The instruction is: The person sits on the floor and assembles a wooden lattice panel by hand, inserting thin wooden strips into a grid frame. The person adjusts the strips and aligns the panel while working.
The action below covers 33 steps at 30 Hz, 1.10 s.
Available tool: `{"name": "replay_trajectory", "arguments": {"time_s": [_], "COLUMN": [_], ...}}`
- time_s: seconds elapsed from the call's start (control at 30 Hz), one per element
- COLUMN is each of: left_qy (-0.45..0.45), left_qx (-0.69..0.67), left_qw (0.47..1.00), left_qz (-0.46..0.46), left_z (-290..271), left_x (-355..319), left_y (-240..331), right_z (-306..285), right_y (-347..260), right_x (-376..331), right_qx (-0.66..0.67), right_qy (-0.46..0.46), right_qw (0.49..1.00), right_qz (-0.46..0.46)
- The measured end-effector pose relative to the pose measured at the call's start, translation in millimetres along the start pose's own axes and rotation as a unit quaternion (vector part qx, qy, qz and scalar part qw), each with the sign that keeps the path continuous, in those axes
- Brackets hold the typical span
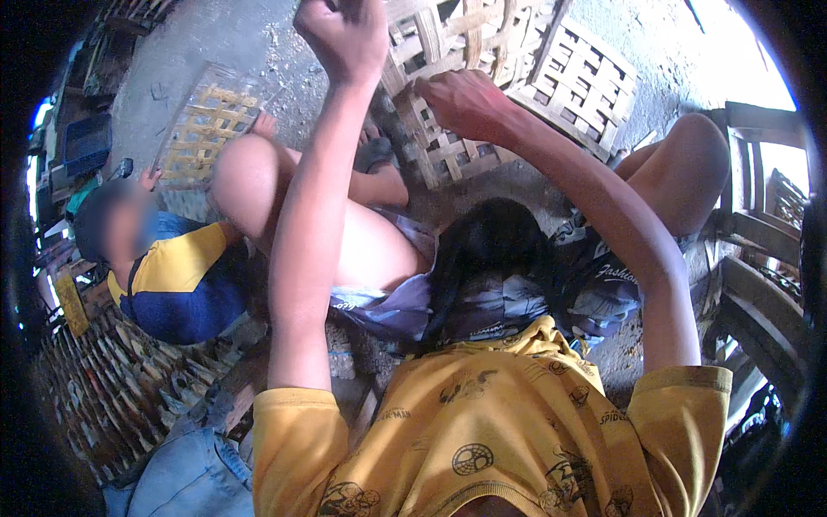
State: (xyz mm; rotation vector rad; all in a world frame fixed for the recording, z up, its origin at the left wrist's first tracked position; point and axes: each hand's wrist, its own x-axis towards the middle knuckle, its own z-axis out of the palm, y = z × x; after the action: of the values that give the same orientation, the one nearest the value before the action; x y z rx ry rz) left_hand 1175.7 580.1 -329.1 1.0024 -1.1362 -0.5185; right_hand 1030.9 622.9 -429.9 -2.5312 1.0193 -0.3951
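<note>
I sit with bare knees spread, in a yellow printed shirt. My left hand (340, 34) is raised at the top edge, its fingers closed in a fist; nothing shows inside it. My right hand (465, 103) rests on a woven bamboo basket (448, 151) on the ground between my legs, fingers curled over its lattice edge. A second, larger bamboo basket (586, 82) lies just behind it, with more open weave (465, 30) beside my left fist.
Another person in a blue and yellow shirt (181, 280) sits at my left with a woven bamboo panel (202, 129). Split bamboo slats (103, 388) are stacked at lower left. A wooden frame (758, 233) stands at right. The ground is grey concrete.
</note>
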Motion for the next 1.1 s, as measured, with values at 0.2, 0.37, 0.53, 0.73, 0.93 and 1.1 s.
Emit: {"name": "replay_trajectory", "arguments": {"time_s": [0.2, 0.37, 0.53, 0.73, 0.93, 1.1], "left_qy": [-0.020, -0.048, -0.018, -0.024, -0.040, -0.030], "left_qx": [0.033, 0.098, 0.119, 0.098, 0.104, 0.080], "left_qw": [0.999, 0.991, 0.990, 0.995, 0.994, 0.996], "left_qz": [-0.022, 0.075, 0.073, 0.008, 0.020, -0.003], "left_z": [-10.9, -11.3, -7.5, -8.9, -2.7, -3.2], "left_x": [-9.2, -8.6, -11.6, -15.0, -18.8, -20.9], "left_y": [-13.4, -2.4, 5.4, 6.2, 7.6, 7.2], "right_z": [-39.6, -37.4, -46.6, -81.3, -80.8, -72.3], "right_y": [-15.6, -19.4, -21.9, -32.2, -29.3, -30.2], "right_x": [9.6, 5.0, 3.6, 1.8, 4.4, 1.7], "right_qx": [-0.006, 0.050, 0.036, 0.082, 0.143, 0.154], "right_qy": [0.104, 0.034, 0.071, 0.119, 0.168, 0.114], "right_qw": [0.994, 0.997, 0.997, 0.989, 0.974, 0.981], "right_qz": [-0.021, 0.039, 0.004, 0.032, 0.041, 0.041]}}
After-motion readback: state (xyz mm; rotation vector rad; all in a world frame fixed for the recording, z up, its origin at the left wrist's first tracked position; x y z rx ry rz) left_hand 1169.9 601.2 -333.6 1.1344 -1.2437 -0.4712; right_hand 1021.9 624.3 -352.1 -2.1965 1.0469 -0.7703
